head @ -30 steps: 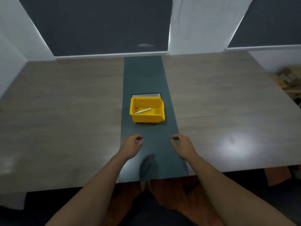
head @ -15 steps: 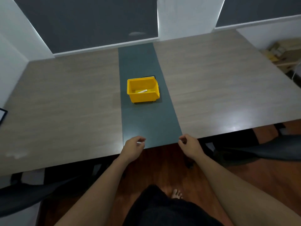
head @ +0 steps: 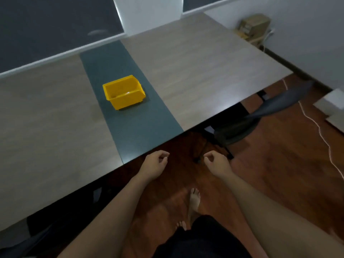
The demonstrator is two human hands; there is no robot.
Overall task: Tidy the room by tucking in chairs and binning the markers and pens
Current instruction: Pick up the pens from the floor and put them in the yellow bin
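A yellow bin (head: 124, 98) stands on the dark strip of the wooden table (head: 204, 71); a pale pen inside it shows only as a glint. My left hand (head: 155, 164) hovers just off the table's near edge, fingers loosely curled, holding nothing. My right hand (head: 216, 162) is beside it over the floor, curled the same way and empty. A dark chair (head: 260, 116) sits at the table's right part, its seat partly under the top. Another dark chair (head: 24, 243) shows at the lower left, mostly hidden by the table.
Red-brown wood floor lies below me, with my bare feet (head: 193, 203) on it. A white cable (head: 320, 131) runs across the floor at right. Cardboard boxes (head: 253, 25) sit in the far right corner, and flat pale boards (head: 333, 105) lie at the right edge.
I have stepped back from the table and turned right. Both hands have drawn off the tabletop to past its near edge, staying empty. The right chair has come into view.
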